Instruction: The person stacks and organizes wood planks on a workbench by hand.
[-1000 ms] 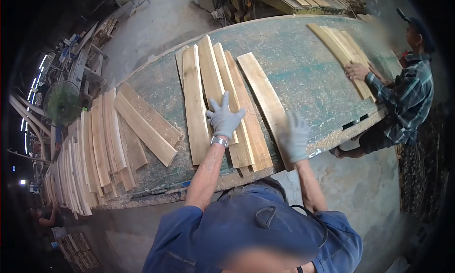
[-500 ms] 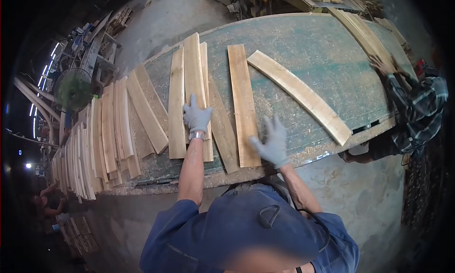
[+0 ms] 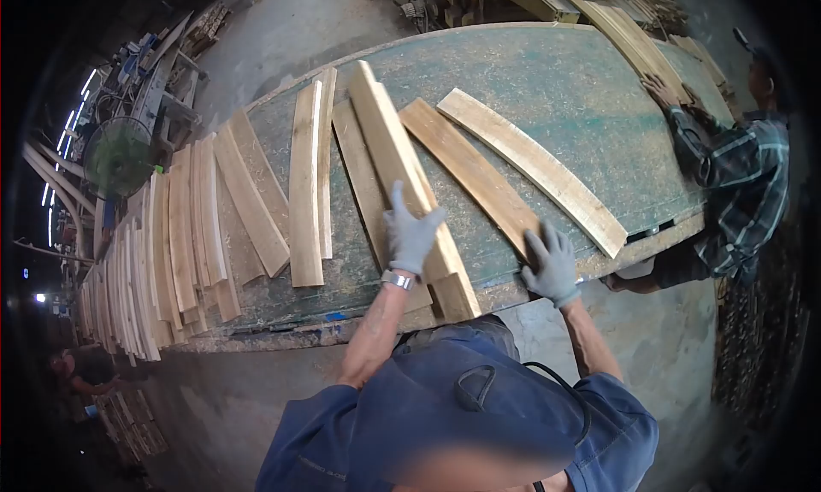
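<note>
My left hand (image 3: 412,238), in a grey glove, grips a thick pale plank (image 3: 395,154) across its width, thumb at the right edge and a finger stretched along the top. This plank overlaps another board at its near end. Under and left of it lies a flat board (image 3: 361,171). At the table's front edge, my gloved right hand (image 3: 552,264) is closed around the near end of a browner plank (image 3: 469,176), its fingertips partly hidden. Further right rests a curved pale plank (image 3: 534,167), touched by neither hand.
The green worktable (image 3: 513,64) is strewn with shavings. Several planks (image 3: 180,235) lie in a row on the left, with two more (image 3: 305,184) closer in. A co-worker (image 3: 740,184) at the right has hands on long boards (image 3: 629,43). A fan (image 3: 124,159) stands far left.
My left hand has moved right, bringing the thick plank across the flat board at a slant. My right hand has swung the browner plank's near end to the right.
</note>
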Available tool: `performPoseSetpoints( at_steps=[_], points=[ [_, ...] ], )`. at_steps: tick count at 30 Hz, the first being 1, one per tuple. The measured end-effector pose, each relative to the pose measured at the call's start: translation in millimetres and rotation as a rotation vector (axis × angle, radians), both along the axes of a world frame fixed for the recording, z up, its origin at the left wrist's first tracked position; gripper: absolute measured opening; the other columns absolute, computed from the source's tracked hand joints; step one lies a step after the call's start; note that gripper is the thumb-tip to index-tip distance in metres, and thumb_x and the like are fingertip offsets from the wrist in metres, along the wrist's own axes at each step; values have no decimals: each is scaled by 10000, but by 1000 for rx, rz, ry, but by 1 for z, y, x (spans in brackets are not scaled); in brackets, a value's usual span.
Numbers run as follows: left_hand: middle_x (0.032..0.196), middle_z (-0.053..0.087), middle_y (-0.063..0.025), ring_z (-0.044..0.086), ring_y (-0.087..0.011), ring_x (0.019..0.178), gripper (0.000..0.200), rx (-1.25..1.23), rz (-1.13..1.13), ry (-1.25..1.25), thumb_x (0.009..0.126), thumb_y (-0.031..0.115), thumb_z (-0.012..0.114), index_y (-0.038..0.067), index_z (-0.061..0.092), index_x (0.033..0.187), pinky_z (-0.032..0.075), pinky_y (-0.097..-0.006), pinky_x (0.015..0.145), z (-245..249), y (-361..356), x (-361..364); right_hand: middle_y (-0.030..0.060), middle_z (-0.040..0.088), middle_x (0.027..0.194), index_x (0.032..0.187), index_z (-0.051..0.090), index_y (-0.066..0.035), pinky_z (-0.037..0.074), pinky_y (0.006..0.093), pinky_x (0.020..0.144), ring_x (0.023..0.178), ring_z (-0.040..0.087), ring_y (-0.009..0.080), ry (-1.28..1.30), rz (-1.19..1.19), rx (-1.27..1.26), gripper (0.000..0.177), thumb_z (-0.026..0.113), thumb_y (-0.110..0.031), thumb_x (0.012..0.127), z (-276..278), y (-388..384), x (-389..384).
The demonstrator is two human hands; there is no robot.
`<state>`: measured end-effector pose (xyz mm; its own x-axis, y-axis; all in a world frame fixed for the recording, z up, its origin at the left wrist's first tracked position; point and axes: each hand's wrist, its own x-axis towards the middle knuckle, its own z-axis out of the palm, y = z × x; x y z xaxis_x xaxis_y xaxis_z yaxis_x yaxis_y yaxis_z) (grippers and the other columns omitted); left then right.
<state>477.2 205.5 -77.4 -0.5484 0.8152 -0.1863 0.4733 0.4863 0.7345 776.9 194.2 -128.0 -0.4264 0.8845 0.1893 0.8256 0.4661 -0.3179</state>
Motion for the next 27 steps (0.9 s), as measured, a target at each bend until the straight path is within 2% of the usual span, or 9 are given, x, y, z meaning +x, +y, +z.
performPoseSetpoints(
  at_steps=[4,5,8,11,15,16,18,23,27],
  points=[
    [1201,438,-254,586,-431,972,1038,-130,-51,9,673,421,795,235,204,1506,502,-475,845,-4,18,49,255,315,1510,1404,490,-171,236,573,1097,1384,283,463,-103,-277,234,805,716,-489,701,6,4,19],
    [1205,435,-253,584,-433,977,1039,-125,-50,3,675,424,793,234,199,1506,501,-475,850,-5,28,56,257,276,1534,1424,474,-195,171,617,1103,1412,221,485,-128,-345,221,856,707,-589,701,-3,13,26],
    [1211,442,-278,563,-443,1043,1005,76,-21,-93,680,396,792,205,246,1502,482,-491,898,-24,56,65,251,307,1512,1416,478,-224,150,653,1091,1384,245,506,-153,-406,69,807,681,-596,730,-1,43,38],
    [1191,468,-265,561,-427,1074,927,241,29,-39,699,374,778,176,332,1487,476,-492,907,-21,60,48,244,340,1495,1418,472,-237,168,663,1076,1355,286,505,-184,-474,122,802,681,-597,732,-8,76,60],
    [1142,477,-245,521,-415,1050,874,-93,3,168,736,455,740,157,380,1474,433,-473,920,4,29,37,231,361,1490,1440,454,-234,234,611,1096,1349,328,468,-20,-453,-76,817,668,-618,751,10,120,118],
    [1132,467,-243,502,-414,1037,883,-107,-4,268,739,483,728,154,372,1478,420,-481,911,-5,21,39,208,375,1487,1453,438,-211,267,581,1103,1354,343,435,-15,-562,-14,839,652,-636,761,12,132,129],
    [1110,447,-239,465,-410,1012,904,-147,-28,460,746,538,703,149,356,1485,395,-496,894,-34,-1,48,204,386,1479,1450,440,-194,280,570,1101,1354,348,423,10,-496,8,853,650,-645,756,-8,153,144],
    [1144,379,-247,374,-407,1025,945,-177,-214,525,777,631,632,87,327,1487,310,-526,899,-36,-24,101,276,400,1432,1421,482,-185,329,558,1063,1311,372,451,-66,-478,-118,834,652,-644,745,15,152,82],
    [1227,357,-306,373,-426,1050,877,-101,-270,633,849,615,549,76,302,1494,298,-540,908,-59,-17,126,298,415,1362,1348,559,-164,373,537,1009,1214,420,452,-7,-376,48,770,707,-588,722,8,139,39]
  ],
)
